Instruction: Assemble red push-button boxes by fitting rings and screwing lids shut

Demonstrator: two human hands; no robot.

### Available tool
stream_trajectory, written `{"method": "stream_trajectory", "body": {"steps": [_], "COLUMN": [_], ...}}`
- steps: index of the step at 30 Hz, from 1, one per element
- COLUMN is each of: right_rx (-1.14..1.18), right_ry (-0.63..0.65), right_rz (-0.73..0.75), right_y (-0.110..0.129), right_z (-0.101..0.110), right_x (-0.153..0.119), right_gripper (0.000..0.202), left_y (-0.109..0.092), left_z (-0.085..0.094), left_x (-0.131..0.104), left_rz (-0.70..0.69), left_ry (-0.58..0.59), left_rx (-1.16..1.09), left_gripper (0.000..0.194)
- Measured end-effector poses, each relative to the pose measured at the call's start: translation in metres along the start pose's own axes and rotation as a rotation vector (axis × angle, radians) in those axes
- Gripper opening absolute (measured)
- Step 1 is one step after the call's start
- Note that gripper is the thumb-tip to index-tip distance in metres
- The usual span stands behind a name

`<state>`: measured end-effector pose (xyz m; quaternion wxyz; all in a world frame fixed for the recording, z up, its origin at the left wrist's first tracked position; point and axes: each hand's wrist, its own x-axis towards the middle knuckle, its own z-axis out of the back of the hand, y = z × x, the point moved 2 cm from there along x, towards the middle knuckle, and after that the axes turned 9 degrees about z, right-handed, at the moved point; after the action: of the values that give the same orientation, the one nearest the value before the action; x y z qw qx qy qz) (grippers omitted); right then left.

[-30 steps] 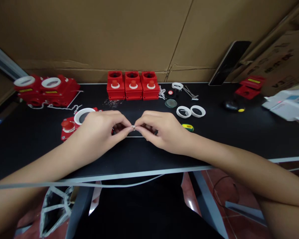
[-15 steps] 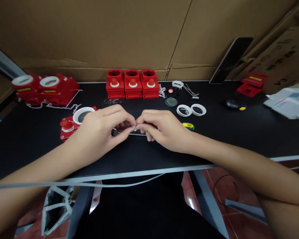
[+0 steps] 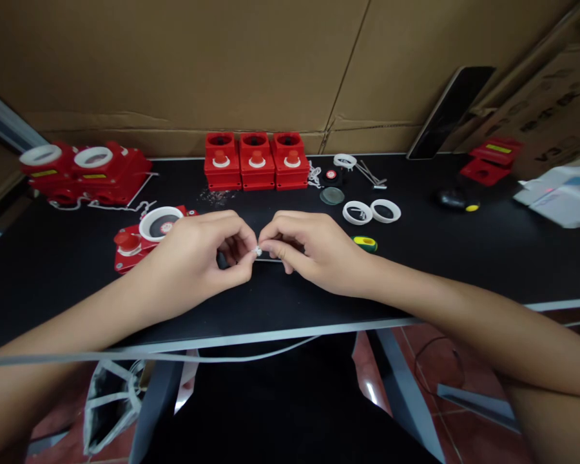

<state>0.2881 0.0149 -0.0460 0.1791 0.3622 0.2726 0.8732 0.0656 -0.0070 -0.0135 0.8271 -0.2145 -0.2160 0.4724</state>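
Observation:
My left hand (image 3: 205, 251) pinches a small white piece (image 3: 258, 251) between thumb and fingertips, above the black table. It is too small to tell what kind of thing it is. The fingertips of my right hand (image 3: 312, 248) meet the same piece from the other side, thumb and finger pressed together on it. Partly behind my left hand lies a red housing with a red button (image 3: 128, 240), and a white ring (image 3: 155, 225) sits on it. The handle of a yellow-and-green screwdriver (image 3: 365, 243) shows just beyond my right hand.
Three red boxes with buttons (image 3: 256, 161) stand at the back by the cardboard. More red housings (image 3: 111, 177) with white rings and cord are at left. White rings (image 3: 385, 211), a glass disc (image 3: 332, 196), metal rods (image 3: 368, 173) and a black mouse-like object (image 3: 449, 198) lie right.
Both hands have shifted slightly left and remain fingertip to fingertip. More of the white piece shows between them now.

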Motion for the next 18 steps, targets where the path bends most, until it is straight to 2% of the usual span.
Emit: {"method": "stream_trajectory", "body": {"steps": [8, 12, 18], "right_rx": [-0.157, -0.258, -0.455], "right_ry": [-0.113, -0.070, -0.037], "right_rz": [0.172, 0.225, 0.307], "right_y": [0.0006, 0.0011, 0.0010], "right_z": [-0.0016, -0.0030, -0.0022], "right_x": [-0.0038, -0.0069, -0.0091], "right_gripper": [0.008, 0.005, 0.013], "left_y": [0.0010, 0.0006, 0.0061], "left_z": [0.0009, 0.0019, -0.0006], "left_x": [-0.0001, -0.0004, -0.0005], "left_rz": [0.091, 0.089, 0.147], "left_ry": [0.000, 0.021, 0.077], "left_rx": [-0.039, -0.046, -0.141], "left_gripper": [0.015, 0.016, 0.017]}}
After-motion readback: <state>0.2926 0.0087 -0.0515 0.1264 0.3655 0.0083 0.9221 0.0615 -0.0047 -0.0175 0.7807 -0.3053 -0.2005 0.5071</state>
